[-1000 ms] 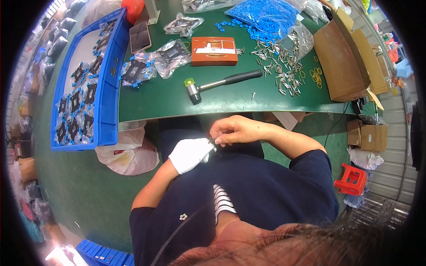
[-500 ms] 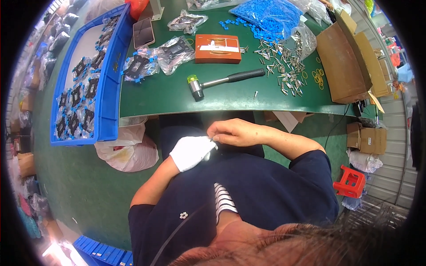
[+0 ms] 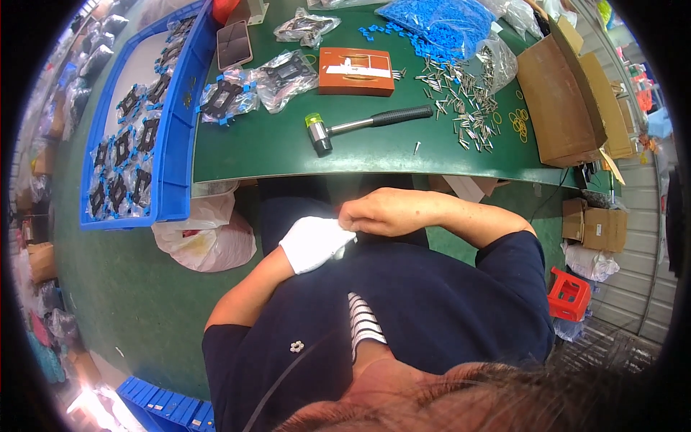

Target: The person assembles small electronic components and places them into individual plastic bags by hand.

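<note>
My left hand [image 3: 311, 245] wears a white glove and is held in front of my body, just below the table's near edge. Most of its fingers are turned inward or covered, so their grip does not show. Bare and curled, my right hand [image 3: 381, 214] meets the glove's finger end, its thumb and fingers pinched on the white cloth. Anything small between the two hands is hidden. Beyond them on the green table [image 3: 266, 155] lies a hammer [image 3: 367, 124] with a black grip and a yellow-and-black head. A single metal pin [image 3: 417, 147] rests near the hammer's handle.
At left stands a blue crate [image 3: 169, 155] of bagged black parts. Bagged brackets [image 3: 223, 99], a phone [image 3: 235, 45] and an orange box [image 3: 355, 70] lie on the table. Farther right are loose metal pins [image 3: 468, 108], blue pieces [image 3: 439, 29], rubber bands [image 3: 518, 125] and a cardboard box [image 3: 561, 108].
Both hands stay together in nearly the same place, with only a slight shift of my right hand and forearm. The table items sit slightly higher in view.
</note>
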Available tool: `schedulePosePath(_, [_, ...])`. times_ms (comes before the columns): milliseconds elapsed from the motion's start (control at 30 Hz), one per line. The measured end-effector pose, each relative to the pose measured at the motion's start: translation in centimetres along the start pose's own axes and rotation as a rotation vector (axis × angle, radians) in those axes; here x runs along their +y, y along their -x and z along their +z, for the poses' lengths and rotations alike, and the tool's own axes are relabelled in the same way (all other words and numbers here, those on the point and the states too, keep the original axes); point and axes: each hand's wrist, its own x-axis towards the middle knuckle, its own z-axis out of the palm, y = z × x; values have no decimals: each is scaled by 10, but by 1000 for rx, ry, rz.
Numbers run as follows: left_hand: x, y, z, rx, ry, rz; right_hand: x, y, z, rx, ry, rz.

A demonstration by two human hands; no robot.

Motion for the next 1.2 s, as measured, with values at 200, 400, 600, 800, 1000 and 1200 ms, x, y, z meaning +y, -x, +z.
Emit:
schedulePosePath(200, [-5,4,4,12,141,24,31,-11,-3,-253,-717,190])
schedulePosePath(400, [6,2,0,-42,252,-100,71,-17,16,-346,-1182,287])
schedulePosePath(600, [3,4,3,-53,344,-76,70,-20,14,-499,-1265,360])
schedulePosePath(800, [1,4,7,-66,256,10,55,-21,3,-525,-1141,429])
schedulePosePath(1000, [12,1,-2,-36,31,45,8,-1,-13,-252,-450,400])
schedulePosePath(1200, [5,-4,-1,-27,-83,115,6,11,5,89,91,57])
